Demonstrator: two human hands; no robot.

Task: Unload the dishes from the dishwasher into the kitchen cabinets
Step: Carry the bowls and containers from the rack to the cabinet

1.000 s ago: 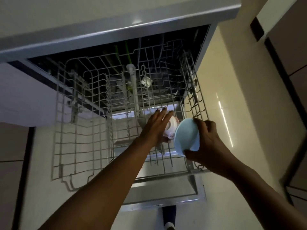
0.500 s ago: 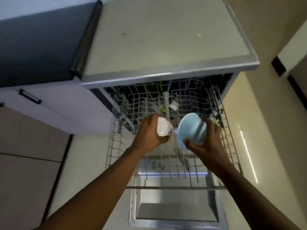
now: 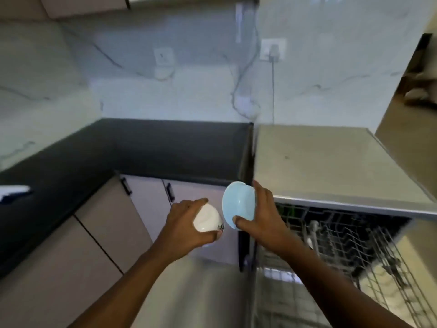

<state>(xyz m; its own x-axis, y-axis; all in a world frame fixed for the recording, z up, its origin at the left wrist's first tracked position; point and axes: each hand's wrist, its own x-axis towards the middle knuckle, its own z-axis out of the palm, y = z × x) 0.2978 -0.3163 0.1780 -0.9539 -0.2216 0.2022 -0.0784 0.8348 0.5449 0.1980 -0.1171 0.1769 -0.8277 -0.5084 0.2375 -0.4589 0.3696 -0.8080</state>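
Observation:
My left hand (image 3: 183, 224) grips a small white bowl (image 3: 207, 218), its base turned towards me. A light blue bowl (image 3: 238, 204) is held on edge in my right hand (image 3: 262, 216), thumb on its lower rim. Both bowls hang side by side in front of the lower cabinet doors (image 3: 151, 197), left of the open dishwasher (image 3: 331, 166). The pulled-out wire rack (image 3: 354, 242) sits at the lower right, below my right forearm.
A dark countertop (image 3: 94, 157) runs along the corner above beige lower cabinets with black handles. The marble backsplash carries sockets (image 3: 273, 49) and hanging cables. Upper cabinets (image 3: 71, 5) edge the top left. A white-and-blue object (image 3: 14, 191) lies on the counter at far left.
Both hands have lifted out of the dishwasher rack with the bowls and swung left and up. My view has risen from the rack to the counter and backsplash.

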